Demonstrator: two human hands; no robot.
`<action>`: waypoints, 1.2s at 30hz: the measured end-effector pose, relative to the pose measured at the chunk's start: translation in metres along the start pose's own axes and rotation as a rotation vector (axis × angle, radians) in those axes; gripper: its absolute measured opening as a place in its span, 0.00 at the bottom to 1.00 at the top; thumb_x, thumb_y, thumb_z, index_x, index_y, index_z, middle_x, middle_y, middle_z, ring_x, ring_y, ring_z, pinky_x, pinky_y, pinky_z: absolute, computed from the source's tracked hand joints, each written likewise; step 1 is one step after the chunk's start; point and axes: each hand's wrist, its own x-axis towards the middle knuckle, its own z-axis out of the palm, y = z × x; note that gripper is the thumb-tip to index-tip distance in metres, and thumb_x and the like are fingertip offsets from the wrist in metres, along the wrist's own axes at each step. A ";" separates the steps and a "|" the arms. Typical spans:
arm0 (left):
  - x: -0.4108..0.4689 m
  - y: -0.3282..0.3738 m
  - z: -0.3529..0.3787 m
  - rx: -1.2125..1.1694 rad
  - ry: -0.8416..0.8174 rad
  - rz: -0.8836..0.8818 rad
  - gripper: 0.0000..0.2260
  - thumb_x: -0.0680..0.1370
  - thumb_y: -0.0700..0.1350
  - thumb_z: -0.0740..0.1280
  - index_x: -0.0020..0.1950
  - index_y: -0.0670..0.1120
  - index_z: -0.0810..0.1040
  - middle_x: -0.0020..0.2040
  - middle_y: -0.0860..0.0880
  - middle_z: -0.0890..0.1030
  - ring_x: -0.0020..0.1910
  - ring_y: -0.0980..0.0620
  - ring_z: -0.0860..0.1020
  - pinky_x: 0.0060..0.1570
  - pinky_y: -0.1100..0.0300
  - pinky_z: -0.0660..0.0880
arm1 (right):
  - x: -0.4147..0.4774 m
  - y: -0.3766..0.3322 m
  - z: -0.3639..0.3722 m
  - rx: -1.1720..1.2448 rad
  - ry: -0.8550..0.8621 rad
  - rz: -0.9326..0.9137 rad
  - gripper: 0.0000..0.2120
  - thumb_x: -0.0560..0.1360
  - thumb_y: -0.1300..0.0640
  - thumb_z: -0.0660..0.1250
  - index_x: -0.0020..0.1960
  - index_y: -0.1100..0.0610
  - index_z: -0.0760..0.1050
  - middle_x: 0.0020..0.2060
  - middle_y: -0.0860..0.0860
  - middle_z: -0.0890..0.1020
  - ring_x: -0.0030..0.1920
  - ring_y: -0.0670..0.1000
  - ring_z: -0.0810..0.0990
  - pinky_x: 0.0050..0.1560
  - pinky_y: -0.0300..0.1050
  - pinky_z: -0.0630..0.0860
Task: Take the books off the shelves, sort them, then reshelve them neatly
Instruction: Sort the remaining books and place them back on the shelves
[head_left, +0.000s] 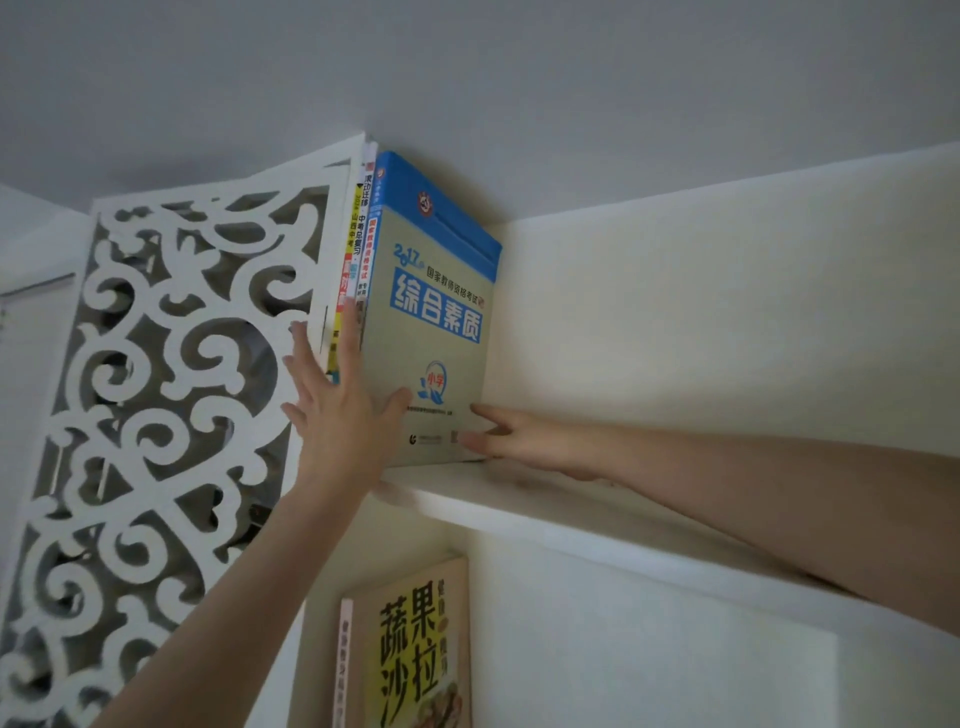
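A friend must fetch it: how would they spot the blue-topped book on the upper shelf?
Find the white scroll-cut side panel, then the upper white shelf beside it. Of the books against that panel, it is the rightmost: a thick grey-green book with blue top band, beside thin yellow and white spines.

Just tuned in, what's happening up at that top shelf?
A person steadies a few upright books at the left end of the top shelf, against the carved side panel. The left hand lies flat on their spines; the right hand touches the blue and grey book with straight fingers. A yellow book stands in the space below.
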 end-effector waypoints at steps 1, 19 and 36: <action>-0.003 0.004 -0.002 0.003 0.044 0.029 0.42 0.76 0.47 0.68 0.76 0.60 0.40 0.77 0.44 0.40 0.76 0.40 0.44 0.72 0.36 0.46 | -0.008 0.000 -0.003 -0.008 -0.018 -0.001 0.35 0.79 0.46 0.61 0.79 0.54 0.47 0.72 0.54 0.68 0.69 0.50 0.69 0.64 0.36 0.64; -0.162 0.197 0.008 -0.473 -0.631 0.313 0.10 0.79 0.47 0.60 0.53 0.57 0.80 0.46 0.62 0.81 0.47 0.68 0.76 0.42 0.78 0.67 | -0.293 0.005 -0.061 -0.463 0.071 0.107 0.18 0.82 0.45 0.55 0.63 0.54 0.74 0.58 0.51 0.79 0.57 0.49 0.78 0.61 0.43 0.72; -0.578 0.328 0.074 -0.766 -1.624 0.235 0.12 0.80 0.47 0.62 0.64 0.53 0.75 0.59 0.55 0.78 0.59 0.58 0.75 0.57 0.65 0.71 | -0.736 0.189 0.116 -0.118 0.531 1.059 0.19 0.78 0.46 0.65 0.68 0.42 0.69 0.64 0.38 0.69 0.66 0.42 0.68 0.63 0.32 0.66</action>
